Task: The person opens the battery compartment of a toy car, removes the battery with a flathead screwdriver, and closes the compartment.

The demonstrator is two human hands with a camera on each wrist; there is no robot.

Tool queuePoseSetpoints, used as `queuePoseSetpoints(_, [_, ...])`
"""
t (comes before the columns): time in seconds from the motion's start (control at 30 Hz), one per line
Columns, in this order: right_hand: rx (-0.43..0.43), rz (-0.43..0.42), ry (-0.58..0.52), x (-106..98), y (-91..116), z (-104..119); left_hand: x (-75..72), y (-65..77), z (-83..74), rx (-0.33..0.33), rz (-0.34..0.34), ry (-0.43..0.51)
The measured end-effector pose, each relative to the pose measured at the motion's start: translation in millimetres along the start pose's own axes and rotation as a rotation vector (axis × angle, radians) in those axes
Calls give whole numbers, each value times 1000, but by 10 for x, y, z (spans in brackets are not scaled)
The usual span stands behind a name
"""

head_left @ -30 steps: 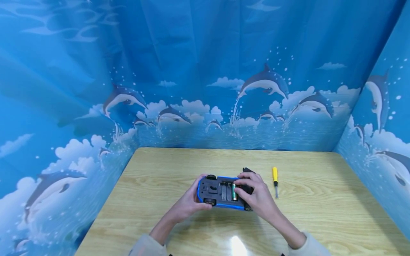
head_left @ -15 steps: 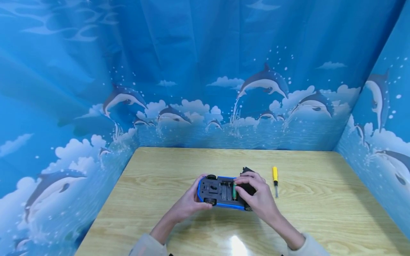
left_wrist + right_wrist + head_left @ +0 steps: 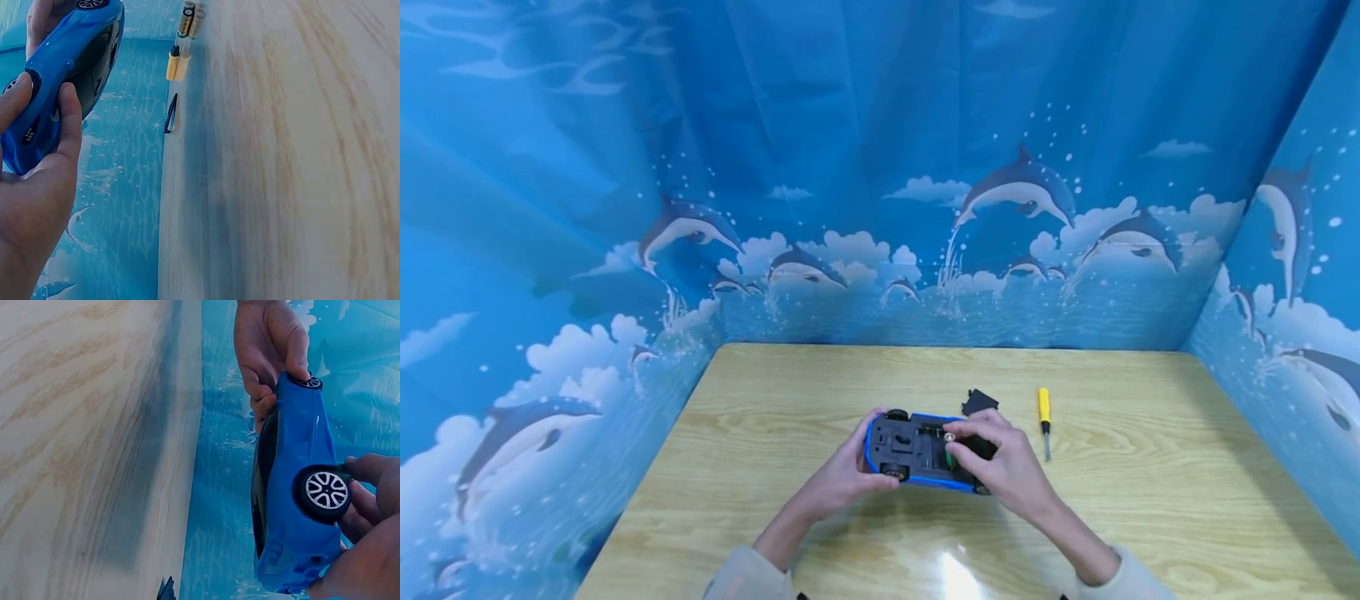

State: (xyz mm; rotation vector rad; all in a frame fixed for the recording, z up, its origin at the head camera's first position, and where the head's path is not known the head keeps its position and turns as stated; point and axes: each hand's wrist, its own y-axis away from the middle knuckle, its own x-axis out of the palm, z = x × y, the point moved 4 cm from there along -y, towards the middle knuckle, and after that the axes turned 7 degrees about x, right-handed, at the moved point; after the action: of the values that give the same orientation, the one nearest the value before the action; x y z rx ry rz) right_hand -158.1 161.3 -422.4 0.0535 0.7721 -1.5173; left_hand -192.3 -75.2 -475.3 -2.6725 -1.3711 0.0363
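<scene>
A blue toy car (image 3: pixel 897 443) is held upside down above the table, its black underside and battery compartment facing up. My left hand (image 3: pixel 842 479) grips the car's left end, thumb by a wheel; the left wrist view shows its fingers (image 3: pixel 70 122) along the blue body. Over the compartment, my right hand (image 3: pixel 1013 467) pinches a green battery (image 3: pixel 951 458) between thumb and fingers. One end of that battery points upward, so it sits tilted. The right hand covers the car's right end. In the right wrist view, the fingertips (image 3: pixel 362 469) are by a wheel.
A black battery cover (image 3: pixel 980 402) lies on the wooden table (image 3: pixel 820 375) behind the right hand. Farther right lies a yellow-handled screwdriver (image 3: pixel 1045 408). A gold-and-black battery (image 3: pixel 186 19) stands out past the screwdriver in the left wrist view. Dolphin-print curtains surround the table.
The green battery, flat in the compartment a second ago, now has its far end raised in my right fingers. The right hand has shifted slightly, uncovering more of the black cover. My left hand keeps its grip.
</scene>
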Motion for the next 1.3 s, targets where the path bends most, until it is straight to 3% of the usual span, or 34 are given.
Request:
queuePoseSetpoints(0.37, [65, 46, 15, 26, 4, -23, 11, 12, -10, 21, 13, 14])
queuePoseSetpoints(0.57, [42, -23, -51, -24, 23, 6, 4, 26, -14, 9, 3, -5])
queuePoseSetpoints(0.73, [74, -109, -137, -162, 18, 16, -22, 35, -29, 1, -16, -6])
queuePoseSetpoints(1.17, [150, -193, -83, -643, 92, -122, -86, 72, -83, 3, -23, 18])
queuePoseSetpoints(1.3, [220, -198, -61, -759, 146, -236, -102, 78, -94, 0, -25, 27])
